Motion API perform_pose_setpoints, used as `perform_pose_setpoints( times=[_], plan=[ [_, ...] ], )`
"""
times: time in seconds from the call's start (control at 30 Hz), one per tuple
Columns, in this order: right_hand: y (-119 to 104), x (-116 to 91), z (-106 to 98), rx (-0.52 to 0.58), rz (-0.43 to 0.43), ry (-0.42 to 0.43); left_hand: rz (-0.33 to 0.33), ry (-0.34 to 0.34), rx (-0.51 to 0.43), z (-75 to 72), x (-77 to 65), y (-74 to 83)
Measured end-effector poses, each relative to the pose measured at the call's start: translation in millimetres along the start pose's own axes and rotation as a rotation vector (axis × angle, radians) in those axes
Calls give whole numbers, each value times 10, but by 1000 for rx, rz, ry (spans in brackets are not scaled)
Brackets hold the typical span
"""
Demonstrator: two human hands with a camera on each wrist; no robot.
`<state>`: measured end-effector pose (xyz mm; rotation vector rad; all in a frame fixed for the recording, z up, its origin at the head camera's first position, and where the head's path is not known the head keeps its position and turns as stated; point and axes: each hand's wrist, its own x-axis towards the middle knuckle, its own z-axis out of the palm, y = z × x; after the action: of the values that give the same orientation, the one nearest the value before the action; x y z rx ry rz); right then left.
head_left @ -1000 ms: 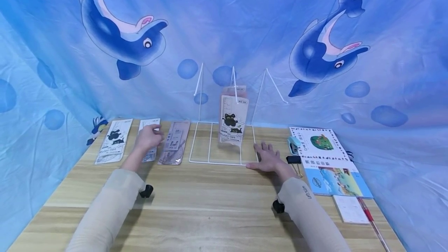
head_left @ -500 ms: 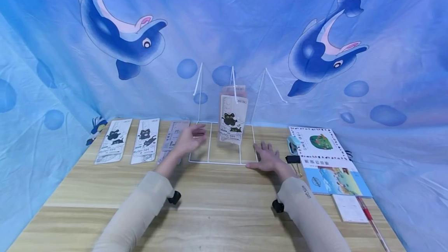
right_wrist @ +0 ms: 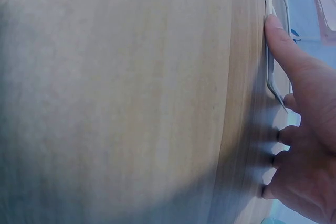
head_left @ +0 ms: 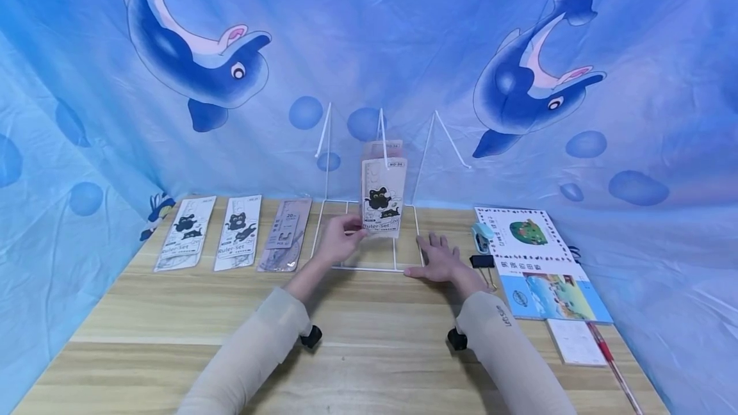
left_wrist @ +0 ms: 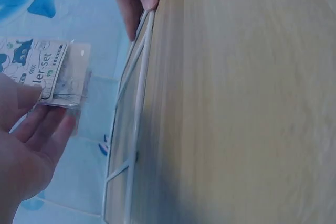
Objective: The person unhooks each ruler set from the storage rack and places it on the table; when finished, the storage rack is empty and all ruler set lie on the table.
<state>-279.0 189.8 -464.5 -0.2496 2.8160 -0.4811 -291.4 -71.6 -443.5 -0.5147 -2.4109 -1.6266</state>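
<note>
A white wire display rack (head_left: 375,269) stands at the back middle of the table, with three hooks on top. From its middle hook hang ruler set packets, the front one a white ruler set packet (head_left: 382,194) printed with black cats. My left hand (head_left: 339,241) pinches that packet's lower left corner; in the left wrist view the thumb lies over the front of the packet (left_wrist: 52,66) and the fingers are behind it. My right hand (head_left: 442,260) rests with spread fingers at the rack's front right corner, the thumb on the base wire (right_wrist: 270,72).
Left of the rack lie two white ruler set packets (head_left: 184,234) (head_left: 238,232) and a pink one (head_left: 285,235). To the right are a light blue stapler (head_left: 482,238), a black binder clip (head_left: 482,262), booklets (head_left: 527,235), a notepad (head_left: 575,342) and a red pen (head_left: 605,351).
My left hand has moved right, from the packets lying on the table over to the hanging ruler set, and now pinches its lower corner. My right hand has stayed on the rack.
</note>
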Motion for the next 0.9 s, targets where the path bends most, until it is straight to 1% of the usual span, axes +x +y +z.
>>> perform_pose_setpoints(
  times=[0.13, 0.2, 0.3, 0.4, 0.5, 0.67, 0.77, 0.9],
  plan=[
    [0, -3, 5, -1, -8, 3, 16, 49, 6, 45, -13, -10],
    [-3, -5, 5, 0, -8, 1, 31, 85, -1, 54, -21, -25],
    [2, -3, 8, 1, -8, 0, 46, 135, -38, 53, -36, -38],
    [16, 4, 16, 3, -4, 0, 49, 166, -66, 38, -50, -46],
    [14, 10, 17, -1, -5, 2, 57, 190, -53, 16, -64, -58],
    [2, 4, 4, -7, -4, 4, 80, 261, -19, -6, -79, -83],
    [4, 5, 2, -6, -7, 10, 55, 290, -19, -21, -91, -82],
    [1, -3, 2, 5, -8, 8, -4, 292, -40, -40, -103, -70]
  ],
)
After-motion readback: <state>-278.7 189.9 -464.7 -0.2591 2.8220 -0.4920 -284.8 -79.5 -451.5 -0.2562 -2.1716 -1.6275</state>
